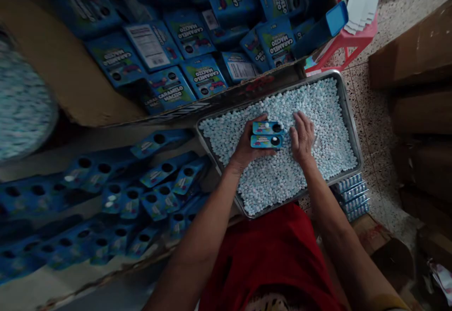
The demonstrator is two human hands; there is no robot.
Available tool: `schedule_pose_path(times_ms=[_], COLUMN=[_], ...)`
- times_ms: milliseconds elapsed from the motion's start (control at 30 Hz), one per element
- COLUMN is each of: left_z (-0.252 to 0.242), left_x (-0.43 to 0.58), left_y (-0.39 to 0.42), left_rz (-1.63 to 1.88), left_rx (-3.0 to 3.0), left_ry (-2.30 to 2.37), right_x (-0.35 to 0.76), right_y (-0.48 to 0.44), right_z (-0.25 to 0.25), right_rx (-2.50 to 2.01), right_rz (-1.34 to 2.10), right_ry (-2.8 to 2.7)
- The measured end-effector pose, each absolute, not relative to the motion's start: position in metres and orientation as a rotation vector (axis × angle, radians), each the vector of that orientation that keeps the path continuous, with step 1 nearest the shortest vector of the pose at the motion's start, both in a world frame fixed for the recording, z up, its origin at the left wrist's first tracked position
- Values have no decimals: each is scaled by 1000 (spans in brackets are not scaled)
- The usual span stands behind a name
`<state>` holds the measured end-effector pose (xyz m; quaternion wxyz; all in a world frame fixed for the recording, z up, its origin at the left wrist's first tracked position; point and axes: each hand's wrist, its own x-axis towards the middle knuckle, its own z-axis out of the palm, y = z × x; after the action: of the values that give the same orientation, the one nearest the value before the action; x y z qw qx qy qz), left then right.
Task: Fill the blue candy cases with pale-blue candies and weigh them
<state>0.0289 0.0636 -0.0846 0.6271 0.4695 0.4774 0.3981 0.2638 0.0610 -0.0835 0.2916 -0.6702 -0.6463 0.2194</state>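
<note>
In the head view, a metal tray (354, 134) is filled with small white and pale blue candies (271, 179). My left hand (245, 143) is closed around two small blue candy boxes (262, 141), held side by side over the candies. Each box has a round dark hole in its upturned end, and white candies show at the holes. My right hand (302, 136) rests on the candies just right of the boxes, fingers apart and pointing away from me. Whether candies lie under its palm is hidden.
Beyond the tray stands a cardboard box (42, 61) of blue candy boxes (189, 33). Rows of boxes with holes (116, 198) stand at left, near a round tub of candies (24, 99). A red stool (360, 42) and stacked cartons (416, 56) are at right.
</note>
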Motion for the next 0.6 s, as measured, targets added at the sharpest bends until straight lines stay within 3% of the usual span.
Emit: schedule_pose_path(times_ms=[233,400,600], left_z=[-64,-42,-29], left_x=[68,38,37], left_y=[45,21,-7], left_rz=[932,969,893], left_rx=[1155,1363,1440], left_ry=[985,1214,1453], right_x=[252,255,218], right_y=[41,31,26], right_z=[-74,-22,50], right_rx=[-1633,-1330,-1157], right_rz=[929,1298,1334], right_ry=[-808,-365,-528])
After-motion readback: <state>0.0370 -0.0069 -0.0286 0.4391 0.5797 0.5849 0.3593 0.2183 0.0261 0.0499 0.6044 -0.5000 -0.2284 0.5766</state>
